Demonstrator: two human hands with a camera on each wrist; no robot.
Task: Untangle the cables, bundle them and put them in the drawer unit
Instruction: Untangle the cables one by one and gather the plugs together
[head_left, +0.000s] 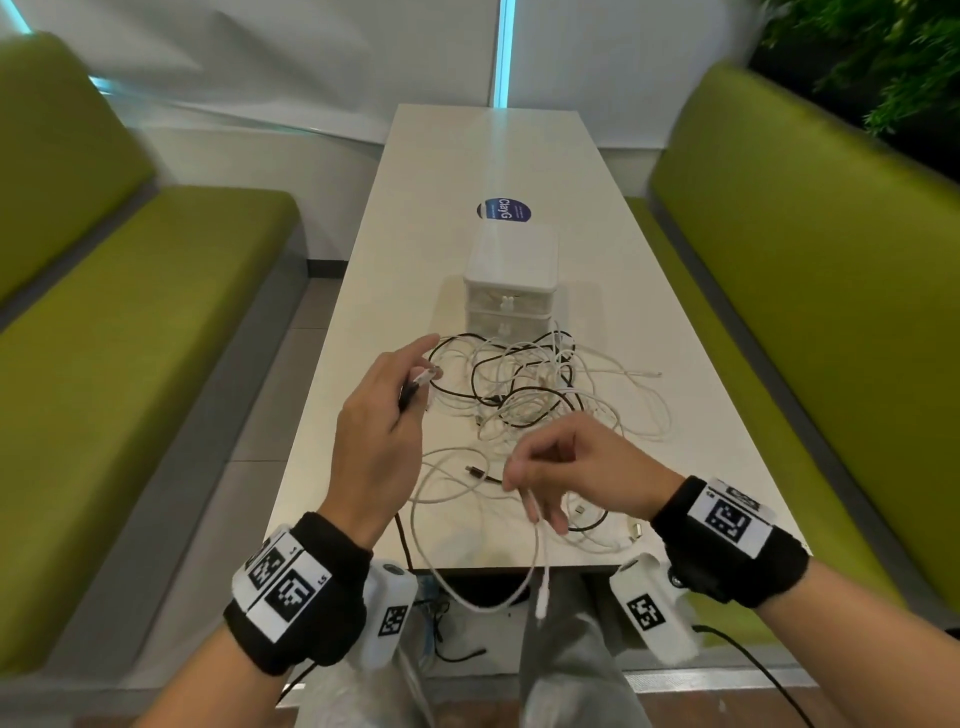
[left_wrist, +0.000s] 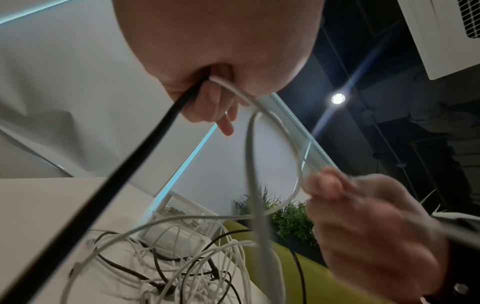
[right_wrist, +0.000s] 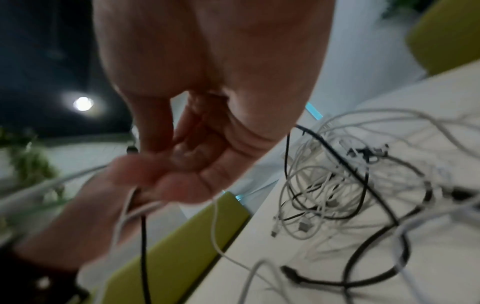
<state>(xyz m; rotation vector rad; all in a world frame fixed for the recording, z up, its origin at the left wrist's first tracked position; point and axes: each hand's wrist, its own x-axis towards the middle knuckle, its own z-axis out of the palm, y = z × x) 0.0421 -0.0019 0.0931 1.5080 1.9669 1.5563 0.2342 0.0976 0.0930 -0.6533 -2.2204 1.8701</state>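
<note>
A tangle of white and black cables lies on the white table in front of a small white drawer unit whose drawers are shut. My left hand is raised left of the tangle and holds the plug ends of a black cable and a white cable. My right hand is near the table's front edge and pinches a white cable, which hangs in a loop below the edge. The right wrist view is blurred; it shows the tangle and the curled right hand.
Green benches stand on the left and right of the narrow table. A round blue sticker lies behind the drawer unit. Plants fill the far right corner. Loose plugs lie near the front right edge.
</note>
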